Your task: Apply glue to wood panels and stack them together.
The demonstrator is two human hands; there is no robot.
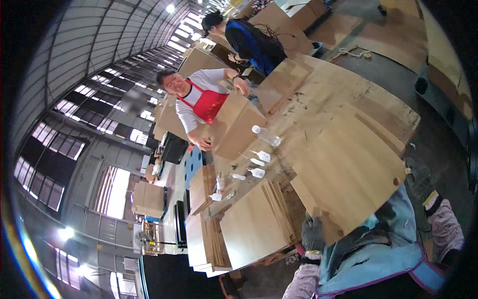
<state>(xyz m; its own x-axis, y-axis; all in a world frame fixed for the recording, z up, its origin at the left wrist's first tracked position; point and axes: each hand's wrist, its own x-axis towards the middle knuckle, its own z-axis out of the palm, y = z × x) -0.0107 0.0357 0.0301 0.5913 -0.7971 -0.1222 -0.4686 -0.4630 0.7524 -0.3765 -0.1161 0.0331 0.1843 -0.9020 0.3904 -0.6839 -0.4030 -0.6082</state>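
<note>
A large flat plywood sheet [351,162] lies in front of me at the near end of the worktable, its near edge close to my body. My left hand [312,234], in a grey knit glove, grips the sheet's near left corner, and the sheet hides part of the fingers. At the near right corner, my right hand [421,178] wears the same kind of glove. Its fingers close on the sheet's edge, partly lost against the dark floor. More sheet wood [381,130] shows under the far right side of the sheet.
Small white squeeze bottles [257,172] and a clear bottle [266,135] are on the worktable [331,82]. Stacked panels [256,224] stand at its left. Across it, a person in a red apron [209,102] handles a wooden box [236,127]; another person [254,45] works behind.
</note>
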